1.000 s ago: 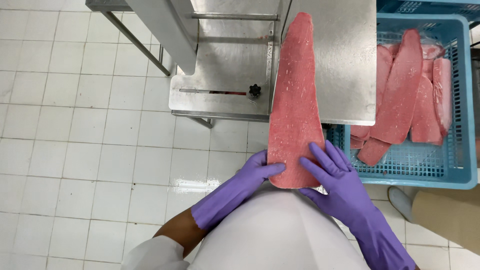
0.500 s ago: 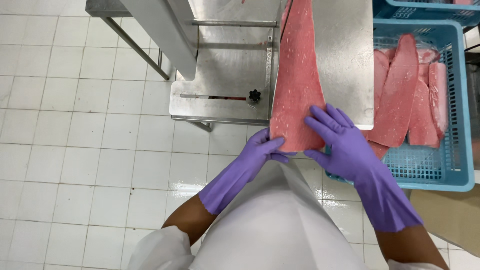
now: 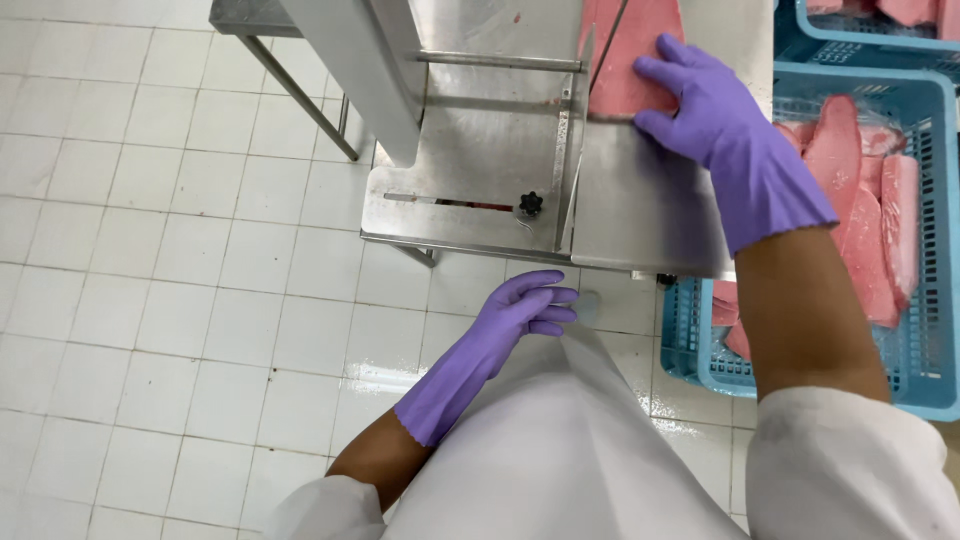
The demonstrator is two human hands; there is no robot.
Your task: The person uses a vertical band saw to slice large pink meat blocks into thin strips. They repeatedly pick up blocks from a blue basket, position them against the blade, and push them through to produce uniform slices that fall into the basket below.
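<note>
The right hand (image 3: 722, 120), in a purple glove, lies flat with fingers spread on the near end of a long pink fish fillet (image 3: 632, 58) that sits on the steel table (image 3: 640, 210) of a cutting machine, snug against the upright guide fence (image 3: 576, 130) just left of it. The left hand (image 3: 520, 308) hangs loose and empty below the table's front edge, fingers gently curled, touching nothing. If you ask me, the trick here is keeping that palm flat and the pressure even so the slab rides straight along the fence, with fingertips staying on the fillet's near end, and that free hand well out of the way. Compared with half a second ago, the fillet has slid far forward: back then both hands cupped its near end out past the table's front edge, now only the right one pushes and the left has dropped off. More fillets lie in the blue crate (image 3: 930, 330) on the right, just beside the table.
</note>
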